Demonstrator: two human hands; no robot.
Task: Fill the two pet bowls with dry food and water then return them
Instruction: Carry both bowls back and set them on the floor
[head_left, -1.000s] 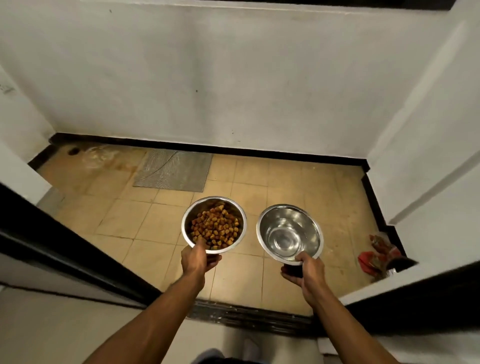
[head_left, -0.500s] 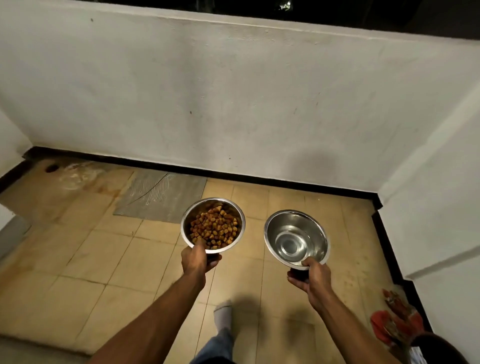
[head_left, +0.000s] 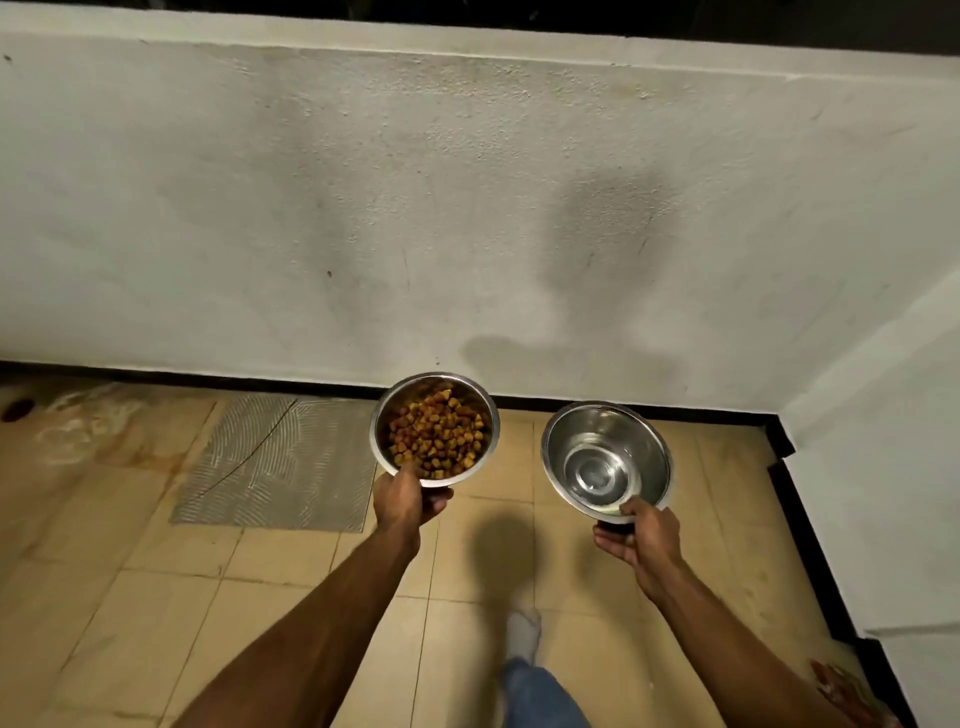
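Note:
Two round steel pet bowls are held out in front of me above a tiled floor. The food bowl (head_left: 385, 416) on the left holds brown dry kibble, and my left hand (head_left: 404, 501) grips its near rim, thumb inside. To the right, the water bowl (head_left: 656, 454) has clear water in its bottom; my right hand (head_left: 641, 536) holds its near rim, fingers under the dark base. Both bowls tilt slightly toward me and are off the floor.
A white wall (head_left: 363, 208) with a black skirting runs across ahead, and another white wall (head_left: 883, 467) closes the right side. A grey patch of floor (head_left: 270, 462) lies left of the bowls. My leg and white sock (head_left: 522, 634) step forward. A reddish object (head_left: 841, 691) sits at the bottom right.
I have walked through the doorway onto the tiled floor, nearer the far wall. Both bowls stay gripped in my hands and have spread a little apart.

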